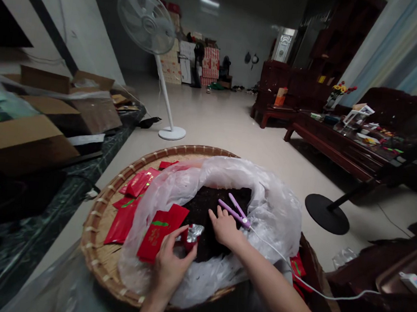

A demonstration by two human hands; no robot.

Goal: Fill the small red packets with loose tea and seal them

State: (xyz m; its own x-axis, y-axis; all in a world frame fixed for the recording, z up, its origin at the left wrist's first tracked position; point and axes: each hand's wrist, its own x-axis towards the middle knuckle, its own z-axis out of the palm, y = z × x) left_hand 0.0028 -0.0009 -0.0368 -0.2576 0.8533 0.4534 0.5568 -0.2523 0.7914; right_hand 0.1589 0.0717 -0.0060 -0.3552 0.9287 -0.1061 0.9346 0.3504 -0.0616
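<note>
My left hand (pixel 173 257) pinches a small red foil packet (pixel 191 249) between thumb and fingers, its silvery mouth facing up. My right hand (pixel 224 228) reaches over the dark loose material (pixel 204 200), which looks like tea leaves; its fingers are apart and touch the heap. Just beyond those fingers lies a purple hair straightener (pixel 236 211), its two arms spread and a white cord running right. A translucent plastic bag (pixel 278 198) surrounds the dark heap. Larger red packets (pixel 159 232) with gold print and a green mark rest on the bag beside my left hand.
The round woven bamboo tray (pixel 90 233) carries the bag and more red packets (pixel 123 221) at left. A white standing fan (pixel 166 92) is beyond it. Cardboard boxes (pixel 24 132) sit left; a black stand base (pixel 327 214) and wooden table (pixel 329 144) are right.
</note>
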